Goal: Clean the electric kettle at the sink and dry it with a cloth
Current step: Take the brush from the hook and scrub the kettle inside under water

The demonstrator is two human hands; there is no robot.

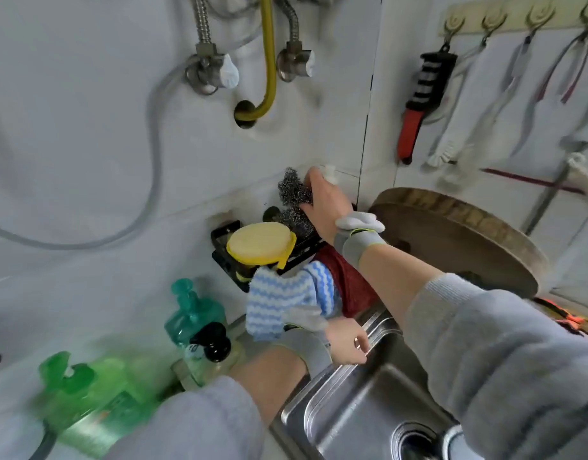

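The kettle is not in view. My right hand (326, 200) reaches up to the black wall rack (224, 257) and closes around a steel wool scrubber (292, 187); a second scrubber (294, 219) sits just below it. A blue-and-white wavy cloth (279, 300) and a red cloth (345, 280) hang from the rack over the sink's far edge. My left hand (345, 343) rests on the rim of the steel sink (382, 330), fingers curled over the edge. Both wrists wear grey bands.
A yellow-lidded round container (257, 242) sits in the rack. Green detergent bottles (96, 396) and a black-pump bottle (213, 346) stand left of the sink. A round wooden chopping board (458, 237) leans at the right. Utensils (419, 104) hang on hooks; pipes (267, 58) run above.
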